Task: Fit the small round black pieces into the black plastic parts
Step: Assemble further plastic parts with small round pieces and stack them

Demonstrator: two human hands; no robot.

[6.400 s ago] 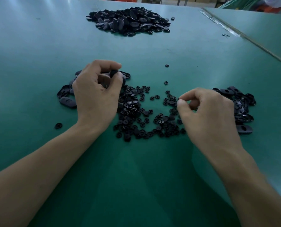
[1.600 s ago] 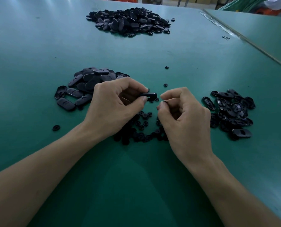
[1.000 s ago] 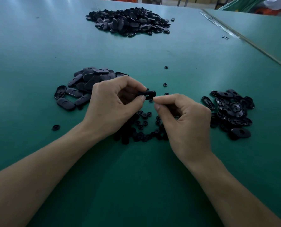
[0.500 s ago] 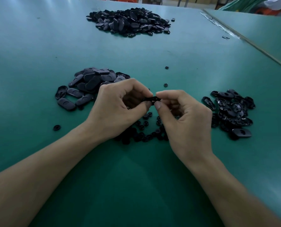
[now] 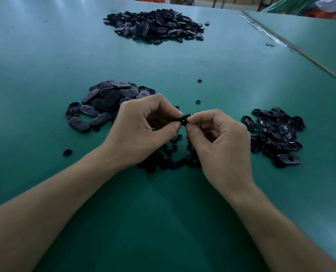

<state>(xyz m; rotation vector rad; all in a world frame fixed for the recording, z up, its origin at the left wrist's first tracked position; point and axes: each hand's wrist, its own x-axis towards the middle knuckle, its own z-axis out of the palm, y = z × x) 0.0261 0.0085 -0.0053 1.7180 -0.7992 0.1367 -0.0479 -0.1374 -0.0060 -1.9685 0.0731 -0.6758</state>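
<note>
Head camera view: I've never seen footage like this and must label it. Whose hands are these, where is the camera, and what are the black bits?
There is no machine here. A person wears the camera on the head, so it looks down at their own left hand and right hand. Both pinch one black plastic part above a green table. Beneath them lie small round pieces. Oval parts sit in a left pile, a right pile and a bigger far pile. Whether a round piece is at the fingertips is hidden.
</note>
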